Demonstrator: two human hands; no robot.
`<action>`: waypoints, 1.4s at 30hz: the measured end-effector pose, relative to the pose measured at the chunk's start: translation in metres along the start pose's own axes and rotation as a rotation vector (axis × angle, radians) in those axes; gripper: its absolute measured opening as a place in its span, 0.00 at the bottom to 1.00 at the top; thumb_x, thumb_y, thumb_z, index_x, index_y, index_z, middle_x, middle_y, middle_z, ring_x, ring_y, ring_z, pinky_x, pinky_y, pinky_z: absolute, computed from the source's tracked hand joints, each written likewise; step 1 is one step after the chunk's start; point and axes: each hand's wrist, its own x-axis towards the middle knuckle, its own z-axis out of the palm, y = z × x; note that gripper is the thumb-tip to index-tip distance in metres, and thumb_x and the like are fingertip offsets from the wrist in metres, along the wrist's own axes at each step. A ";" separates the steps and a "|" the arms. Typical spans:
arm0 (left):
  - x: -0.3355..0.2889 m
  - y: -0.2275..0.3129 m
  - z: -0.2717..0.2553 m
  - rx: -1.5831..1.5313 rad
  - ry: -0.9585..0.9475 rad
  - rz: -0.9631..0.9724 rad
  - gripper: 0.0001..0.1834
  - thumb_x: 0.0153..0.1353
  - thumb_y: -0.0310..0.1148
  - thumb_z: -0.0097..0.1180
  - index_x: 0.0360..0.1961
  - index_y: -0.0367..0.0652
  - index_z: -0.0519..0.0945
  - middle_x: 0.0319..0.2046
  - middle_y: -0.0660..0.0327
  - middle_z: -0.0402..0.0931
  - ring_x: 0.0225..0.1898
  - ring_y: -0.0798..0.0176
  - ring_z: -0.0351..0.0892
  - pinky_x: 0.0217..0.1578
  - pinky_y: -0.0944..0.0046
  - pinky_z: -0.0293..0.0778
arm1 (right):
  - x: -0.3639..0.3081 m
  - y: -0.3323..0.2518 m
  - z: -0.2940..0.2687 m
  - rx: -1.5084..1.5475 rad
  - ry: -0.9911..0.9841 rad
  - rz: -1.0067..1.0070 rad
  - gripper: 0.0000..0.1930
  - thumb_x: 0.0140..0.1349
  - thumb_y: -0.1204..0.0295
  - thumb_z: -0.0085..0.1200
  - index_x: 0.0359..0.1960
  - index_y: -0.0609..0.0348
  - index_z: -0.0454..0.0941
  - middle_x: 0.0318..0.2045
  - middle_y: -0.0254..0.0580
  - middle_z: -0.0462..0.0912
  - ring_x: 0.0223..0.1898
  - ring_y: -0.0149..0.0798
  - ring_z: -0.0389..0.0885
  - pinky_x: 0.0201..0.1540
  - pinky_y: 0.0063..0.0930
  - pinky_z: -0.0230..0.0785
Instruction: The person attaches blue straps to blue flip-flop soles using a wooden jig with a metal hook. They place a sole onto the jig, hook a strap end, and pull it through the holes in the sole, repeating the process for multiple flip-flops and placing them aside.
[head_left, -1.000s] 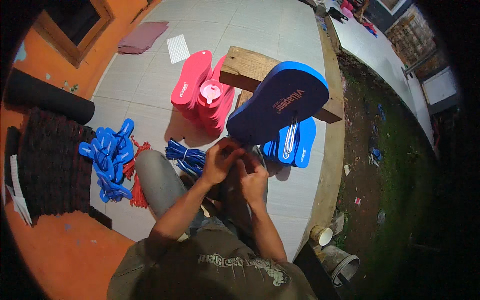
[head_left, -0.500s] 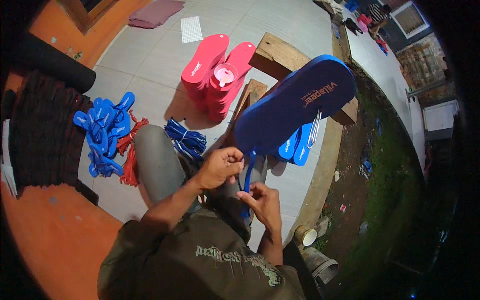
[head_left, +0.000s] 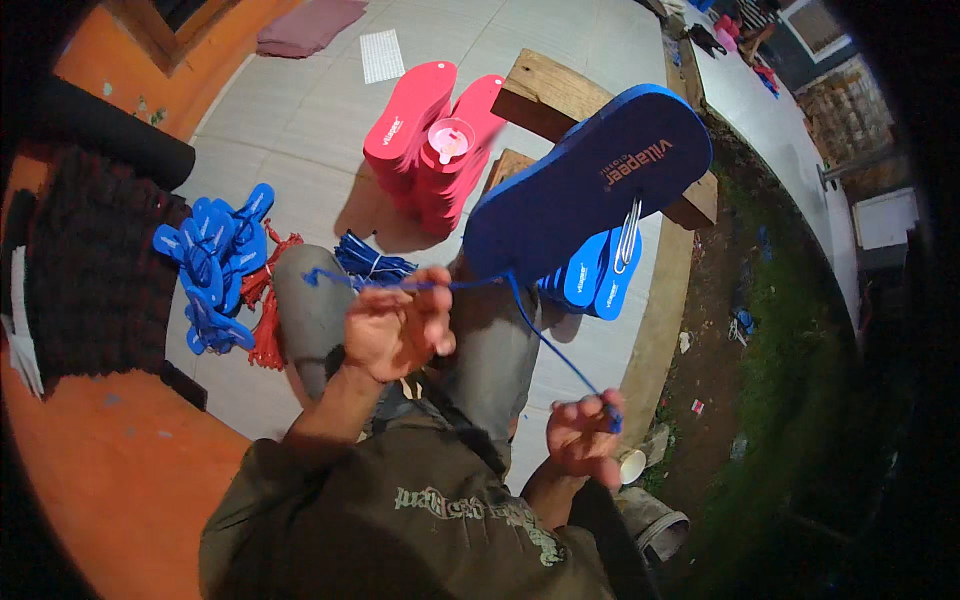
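Observation:
A blue sandal sole rests tilted against a wooden stand, with a metal wire hook at its right part. From its near end a thin blue sandal strap spreads into two arms. My left hand has its fingers curled at the left arm, whose loose end passes beyond the hand. On the right, my right hand pinches the end of the other arm. Both hands are a little blurred.
Beyond the hands stand stacked pink soles with a small cup on top. Bundled blue straps, red straps and finished blue sandals lie left. More blue soles sit under the stand. Buckets stand lower right.
My hands have moved apart, left hand up and leftward, right hand down and rightward. The strap arms, close together before, are now spread wide.

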 end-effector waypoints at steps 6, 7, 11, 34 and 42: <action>0.040 0.032 0.028 1.498 0.352 0.575 0.10 0.57 0.35 0.52 0.28 0.38 0.76 0.18 0.66 0.71 0.22 0.75 0.67 0.27 0.75 0.65 | 0.045 0.008 -0.016 -0.535 0.224 -0.354 0.20 0.59 0.61 0.49 0.42 0.69 0.68 0.31 0.53 0.77 0.31 0.43 0.78 0.40 0.40 0.72; 0.055 0.040 0.035 1.499 0.383 0.519 0.11 0.58 0.36 0.51 0.28 0.38 0.76 0.18 0.66 0.71 0.22 0.76 0.66 0.26 0.75 0.64 | 0.064 0.015 -0.002 -0.521 0.352 -0.331 0.17 0.60 0.62 0.48 0.39 0.68 0.69 0.25 0.48 0.74 0.26 0.41 0.77 0.38 0.39 0.72; 0.108 0.043 0.067 1.532 0.243 0.619 0.15 0.59 0.39 0.50 0.31 0.36 0.76 0.23 0.65 0.72 0.25 0.74 0.66 0.27 0.73 0.64 | 0.105 0.019 0.023 -0.194 0.391 -0.035 0.13 0.61 0.65 0.48 0.34 0.65 0.71 0.14 0.37 0.68 0.18 0.35 0.71 0.34 0.35 0.72; 0.154 0.002 0.115 2.149 -0.167 0.893 0.24 0.52 0.55 0.50 0.27 0.41 0.76 0.23 0.55 0.73 0.27 0.52 0.75 0.27 0.60 0.69 | 0.114 0.036 0.029 -0.377 -0.050 -0.117 0.14 0.59 0.63 0.48 0.31 0.64 0.72 0.23 0.40 0.74 0.24 0.33 0.75 0.40 0.34 0.72; 0.144 -0.007 0.119 2.029 -0.119 0.652 0.24 0.53 0.52 0.53 0.34 0.39 0.77 0.23 0.57 0.75 0.27 0.65 0.74 0.28 0.67 0.69 | 0.116 0.040 0.013 -0.438 -0.094 0.018 0.15 0.56 0.60 0.52 0.29 0.61 0.74 0.21 0.33 0.73 0.22 0.25 0.72 0.24 0.16 0.64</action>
